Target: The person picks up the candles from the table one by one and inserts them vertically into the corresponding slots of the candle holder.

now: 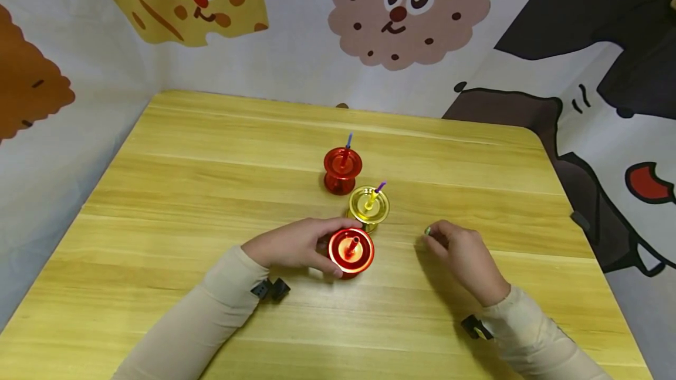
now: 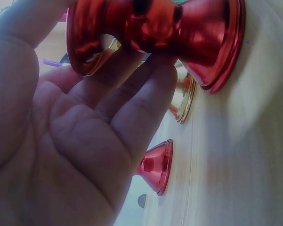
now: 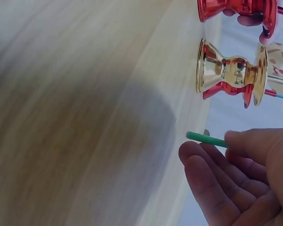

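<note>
My left hand (image 1: 298, 245) grips the nearest red candle holder (image 1: 364, 251) by its side, fingers and thumb round the narrow waist below the cup. Its central tube stands with no candle in it. Between thumb and fingertips, my right hand (image 1: 467, 260) pinches a thin green candle (image 3: 207, 139), held to the right of the holders. Just behind the gripped holder is a gold candle holder (image 1: 360, 209) bearing a purple candle (image 1: 381, 186). Farther back, another red candle holder (image 1: 340, 184) carries a blue candle (image 1: 349, 140).
A wooden table (image 1: 222, 186) with light grain lies under everything. Behind it hangs a white cloth (image 1: 296, 69) printed with cartoon food faces. Each sleeve has a small black device (image 1: 271, 289) at the wrist.
</note>
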`<state>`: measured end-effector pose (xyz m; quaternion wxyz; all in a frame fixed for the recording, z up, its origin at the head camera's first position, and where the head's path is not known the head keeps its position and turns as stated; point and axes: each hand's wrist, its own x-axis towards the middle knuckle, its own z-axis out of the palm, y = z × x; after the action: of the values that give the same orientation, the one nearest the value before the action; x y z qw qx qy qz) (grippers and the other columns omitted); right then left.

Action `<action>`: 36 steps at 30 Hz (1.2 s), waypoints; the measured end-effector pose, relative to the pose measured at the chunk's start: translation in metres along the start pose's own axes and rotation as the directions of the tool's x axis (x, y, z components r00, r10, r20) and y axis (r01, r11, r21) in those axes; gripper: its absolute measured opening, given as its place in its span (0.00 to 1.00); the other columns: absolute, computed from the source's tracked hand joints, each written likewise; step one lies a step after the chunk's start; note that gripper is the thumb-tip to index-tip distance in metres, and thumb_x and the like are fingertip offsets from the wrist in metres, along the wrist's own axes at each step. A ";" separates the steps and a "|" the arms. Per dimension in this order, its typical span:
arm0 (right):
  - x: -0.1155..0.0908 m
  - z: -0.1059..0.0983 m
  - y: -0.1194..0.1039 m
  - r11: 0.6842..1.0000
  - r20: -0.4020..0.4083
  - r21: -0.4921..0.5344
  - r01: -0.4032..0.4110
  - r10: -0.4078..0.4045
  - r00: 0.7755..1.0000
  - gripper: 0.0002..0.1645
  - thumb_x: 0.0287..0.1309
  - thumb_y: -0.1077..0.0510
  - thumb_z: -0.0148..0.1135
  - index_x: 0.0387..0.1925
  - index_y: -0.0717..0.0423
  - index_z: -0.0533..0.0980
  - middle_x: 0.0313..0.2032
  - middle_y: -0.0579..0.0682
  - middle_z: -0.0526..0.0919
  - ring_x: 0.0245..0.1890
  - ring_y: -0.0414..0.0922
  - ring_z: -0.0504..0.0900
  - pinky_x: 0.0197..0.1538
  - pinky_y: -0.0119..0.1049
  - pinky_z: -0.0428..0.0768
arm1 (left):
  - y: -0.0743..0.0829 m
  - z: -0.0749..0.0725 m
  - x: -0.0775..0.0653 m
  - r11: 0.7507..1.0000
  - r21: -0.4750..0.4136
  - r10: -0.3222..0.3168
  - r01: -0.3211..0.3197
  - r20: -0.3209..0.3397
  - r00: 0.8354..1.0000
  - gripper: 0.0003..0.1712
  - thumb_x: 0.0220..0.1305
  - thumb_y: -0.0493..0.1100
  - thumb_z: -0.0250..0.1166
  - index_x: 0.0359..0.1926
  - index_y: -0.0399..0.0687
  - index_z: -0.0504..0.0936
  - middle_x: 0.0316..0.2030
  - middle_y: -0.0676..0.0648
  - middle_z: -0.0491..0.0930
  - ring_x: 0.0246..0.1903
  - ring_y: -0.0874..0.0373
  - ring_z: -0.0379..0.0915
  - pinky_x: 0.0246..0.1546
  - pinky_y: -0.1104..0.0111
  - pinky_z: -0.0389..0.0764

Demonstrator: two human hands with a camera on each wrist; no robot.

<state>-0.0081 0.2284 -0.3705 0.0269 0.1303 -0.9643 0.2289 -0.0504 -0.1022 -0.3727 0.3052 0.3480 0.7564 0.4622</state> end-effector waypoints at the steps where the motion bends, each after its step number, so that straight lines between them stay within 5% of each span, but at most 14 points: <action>1: 0.000 0.000 0.000 1.000 0.002 0.005 0.000 0.000 1.000 0.03 0.62 0.61 0.69 0.34 0.55 0.81 0.27 0.42 0.84 0.25 0.36 0.79 0.28 0.34 0.78 | 0.000 0.000 0.000 1.000 0.000 0.001 -0.001 0.000 1.000 0.48 0.55 0.47 0.78 0.74 0.59 0.65 0.60 0.56 0.77 0.59 0.62 0.71 0.64 0.62 0.70; 13: 0.001 -0.001 -0.008 0.999 0.031 0.033 -0.033 0.032 0.999 0.03 0.66 0.60 0.65 0.37 0.54 0.77 0.27 0.42 0.84 0.25 0.37 0.80 0.29 0.34 0.78 | 0.000 0.001 -0.001 1.000 -0.003 -0.005 0.005 -0.011 1.000 0.48 0.54 0.46 0.79 0.74 0.59 0.66 0.61 0.56 0.76 0.60 0.62 0.71 0.65 0.62 0.70; 36: 0.007 -0.006 -0.033 0.996 -0.036 0.060 0.068 -0.066 0.997 0.04 0.62 0.62 0.69 0.34 0.52 0.80 0.25 0.39 0.82 0.23 0.33 0.75 0.26 0.31 0.76 | 0.001 0.000 -0.001 1.000 -0.005 -0.005 0.005 -0.005 1.000 0.48 0.55 0.47 0.78 0.74 0.57 0.66 0.61 0.55 0.76 0.61 0.62 0.70 0.65 0.62 0.69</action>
<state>-0.0059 0.2008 -0.3500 0.0470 0.1595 -0.9513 0.2595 -0.0499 -0.1029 -0.3717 0.3055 0.3441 0.7569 0.4640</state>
